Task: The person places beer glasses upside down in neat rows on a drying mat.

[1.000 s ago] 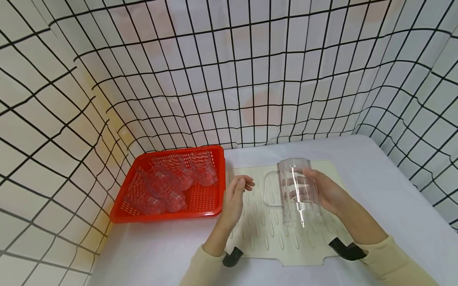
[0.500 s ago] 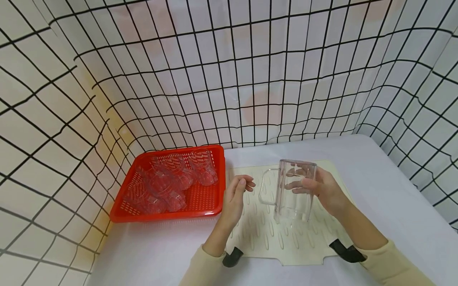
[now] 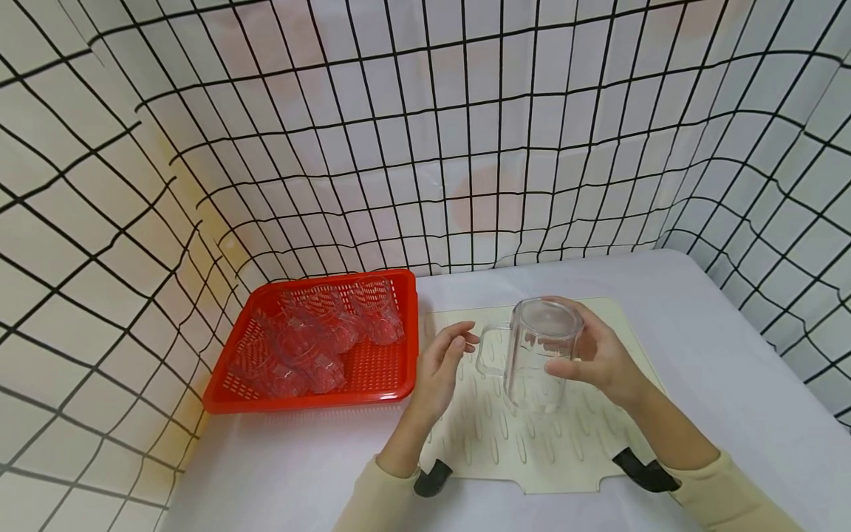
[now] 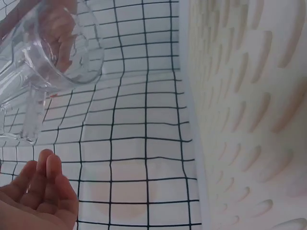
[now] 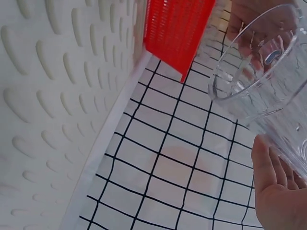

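Note:
My right hand (image 3: 605, 358) holds a clear mug (image 3: 525, 373) above the ribbed cream mat, thumb in front and fingers behind its wall. The mug is bottom up; its mouth faces the mat in both wrist views, and its handle (image 3: 488, 351) points left. My left hand (image 3: 439, 366) is beside the handle with fingers loosely bent and nothing in them. In the left wrist view, those fingers (image 4: 45, 177) are apart from the mug (image 4: 53, 57). The right wrist view shows the mug (image 5: 273, 91) close up against the right hand (image 5: 280, 196).
A red perforated basket (image 3: 382, 399) stands left of the mat, with several clear plastic or glass pieces (image 3: 309, 340) heaped inside. The cream mat (image 3: 479, 451) lies on a white-covered table (image 3: 292, 465). Black wire grid panels (image 3: 465, 148) over white sheeting enclose the back and sides.
My right hand has tipped the mug so its closed bottom faces up toward me, with the handle shifting slightly left. The left hand has barely moved.

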Demonstrator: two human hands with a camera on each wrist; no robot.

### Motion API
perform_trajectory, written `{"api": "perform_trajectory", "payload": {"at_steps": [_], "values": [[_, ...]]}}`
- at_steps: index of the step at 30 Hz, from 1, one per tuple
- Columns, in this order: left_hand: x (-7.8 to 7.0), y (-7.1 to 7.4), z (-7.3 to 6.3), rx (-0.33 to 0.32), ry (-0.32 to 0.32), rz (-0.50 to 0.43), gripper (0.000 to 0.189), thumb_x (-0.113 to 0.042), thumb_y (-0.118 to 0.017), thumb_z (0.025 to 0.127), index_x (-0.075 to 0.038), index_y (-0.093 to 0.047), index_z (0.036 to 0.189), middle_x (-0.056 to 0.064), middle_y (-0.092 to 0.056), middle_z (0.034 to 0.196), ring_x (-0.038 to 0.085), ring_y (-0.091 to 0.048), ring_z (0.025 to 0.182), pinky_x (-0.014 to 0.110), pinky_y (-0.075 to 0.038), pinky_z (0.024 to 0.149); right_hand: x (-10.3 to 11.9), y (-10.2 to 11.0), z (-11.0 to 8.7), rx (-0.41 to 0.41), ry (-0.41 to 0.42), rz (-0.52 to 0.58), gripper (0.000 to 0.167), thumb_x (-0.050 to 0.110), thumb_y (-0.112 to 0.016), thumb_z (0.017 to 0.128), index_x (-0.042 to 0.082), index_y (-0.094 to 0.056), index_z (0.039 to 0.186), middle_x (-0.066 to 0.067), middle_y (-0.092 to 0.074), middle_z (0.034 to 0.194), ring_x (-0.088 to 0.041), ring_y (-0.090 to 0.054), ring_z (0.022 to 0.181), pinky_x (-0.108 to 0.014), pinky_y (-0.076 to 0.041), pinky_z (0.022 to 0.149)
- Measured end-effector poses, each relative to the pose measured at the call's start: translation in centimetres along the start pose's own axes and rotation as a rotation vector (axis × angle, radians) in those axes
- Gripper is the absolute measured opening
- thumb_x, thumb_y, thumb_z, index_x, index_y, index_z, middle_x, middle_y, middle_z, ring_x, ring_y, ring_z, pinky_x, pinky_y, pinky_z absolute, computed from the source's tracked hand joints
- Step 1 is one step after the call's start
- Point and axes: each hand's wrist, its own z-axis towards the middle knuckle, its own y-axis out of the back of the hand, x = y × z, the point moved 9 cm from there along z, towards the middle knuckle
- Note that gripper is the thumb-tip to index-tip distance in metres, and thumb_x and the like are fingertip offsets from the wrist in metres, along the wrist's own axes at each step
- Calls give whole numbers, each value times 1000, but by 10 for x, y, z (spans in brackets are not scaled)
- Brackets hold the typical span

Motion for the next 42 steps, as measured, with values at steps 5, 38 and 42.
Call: {"api": "perform_trajectory", "payload": {"at_steps": [5, 38, 42], "values": [[-21, -8, -1, 63, -21, 43, 35, 3, -46, 97, 11, -50, 131, 28, -58, 116, 42, -54, 106, 47, -46, 93, -3, 0, -3, -25, 0, -97, 83, -16, -68, 74, 3, -33, 147, -5, -52, 129, -16, -54, 113, -25, -45, 90], [16, -42, 29, 110, -84, 99, 24, -7, -67, 91, -2, -68, 115, 11, -67, 102, 20, -63, 96, 29, -54, 83, -15, 33, -13, -11, -75, -199, 90, -17, -69, 76, 7, -26, 152, -4, -41, 139, -12, -49, 118, -19, -43, 90], [22, -49, 39, 125, -98, 119, 25, -6, -68, 90, -2, -68, 115, 12, -67, 102, 19, -64, 96, 26, -53, 82, -20, 45, -13, -32, -130, -226, 91, -14, -70, 78, 10, -26, 153, -3, -38, 140, -9, -49, 119, -19, -45, 89]]}}
